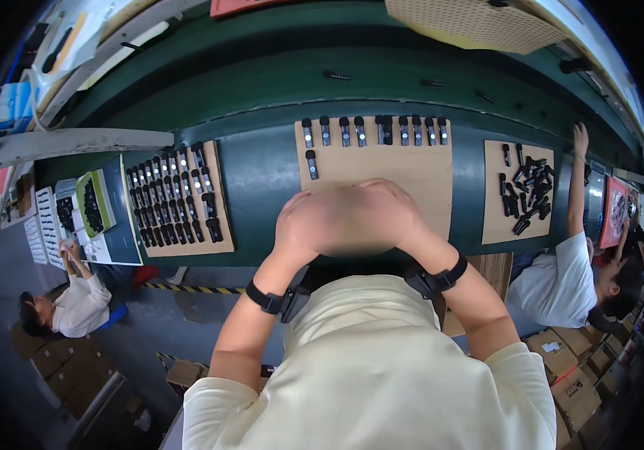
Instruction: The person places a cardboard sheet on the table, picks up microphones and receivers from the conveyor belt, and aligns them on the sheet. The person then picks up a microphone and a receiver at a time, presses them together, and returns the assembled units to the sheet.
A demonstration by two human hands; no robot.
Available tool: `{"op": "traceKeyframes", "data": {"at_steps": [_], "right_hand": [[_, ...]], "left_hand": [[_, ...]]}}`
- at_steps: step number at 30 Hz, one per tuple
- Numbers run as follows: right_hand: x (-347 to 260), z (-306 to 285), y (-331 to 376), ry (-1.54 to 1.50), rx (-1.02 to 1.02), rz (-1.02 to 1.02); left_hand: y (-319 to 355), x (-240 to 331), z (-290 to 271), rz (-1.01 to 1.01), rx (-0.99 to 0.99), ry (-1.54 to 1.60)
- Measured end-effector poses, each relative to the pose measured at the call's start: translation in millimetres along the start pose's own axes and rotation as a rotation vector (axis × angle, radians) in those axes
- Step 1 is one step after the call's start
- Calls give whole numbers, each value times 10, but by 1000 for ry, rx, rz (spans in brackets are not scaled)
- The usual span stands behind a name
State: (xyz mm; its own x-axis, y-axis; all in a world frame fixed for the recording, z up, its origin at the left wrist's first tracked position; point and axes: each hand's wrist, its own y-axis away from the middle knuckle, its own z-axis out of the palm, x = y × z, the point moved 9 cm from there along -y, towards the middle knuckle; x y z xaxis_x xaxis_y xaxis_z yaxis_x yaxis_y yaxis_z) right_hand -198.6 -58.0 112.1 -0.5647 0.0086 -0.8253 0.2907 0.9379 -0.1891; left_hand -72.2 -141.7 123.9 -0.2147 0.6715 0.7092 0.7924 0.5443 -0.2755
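Note:
My left hand (296,223) and my right hand (401,212) meet in front of my chest, over the near edge of a cardboard sheet (427,176). A blur covers the space between them and hides most fingers, so whatever they hold cannot be made out. Along the far edge of that sheet stands a row of small black stick-shaped devices (345,131) with rounded dark tops, like mini microphones. One more such device (311,164) lies below the row's left end, just beyond my left hand.
At left, a second cardboard sheet (221,195) bears several neat rows of devices. A third sheet (498,231) at right holds a loose heap (536,180). Scattered devices (337,75) lie on the green belt behind. A co-worker (558,281) reaches over at right; another person (82,307) works far left.

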Motion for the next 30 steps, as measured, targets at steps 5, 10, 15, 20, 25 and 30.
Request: {"op": "traceKeyframes", "data": {"at_steps": [5,10,15,20,25,30], "right_hand": [[497,278,-79,91,-2,48],[676,368,-200,176,59,-28],[721,520,-144,333,10,-92],[726,655,-30,407,-54,-118],[767,676,-42,419,-68,-101],[812,653,-149,425,-32,-86]], "left_hand": [[-82,-478,331,-26,-4,-51],[-216,-692,491,38,-4,-123],[-169,-698,597,186,3,-227],[0,-694,735,225,-71,-265],[-23,-739,757,213,-60,-282],[-139,-810,764,170,-33,-268]]}}
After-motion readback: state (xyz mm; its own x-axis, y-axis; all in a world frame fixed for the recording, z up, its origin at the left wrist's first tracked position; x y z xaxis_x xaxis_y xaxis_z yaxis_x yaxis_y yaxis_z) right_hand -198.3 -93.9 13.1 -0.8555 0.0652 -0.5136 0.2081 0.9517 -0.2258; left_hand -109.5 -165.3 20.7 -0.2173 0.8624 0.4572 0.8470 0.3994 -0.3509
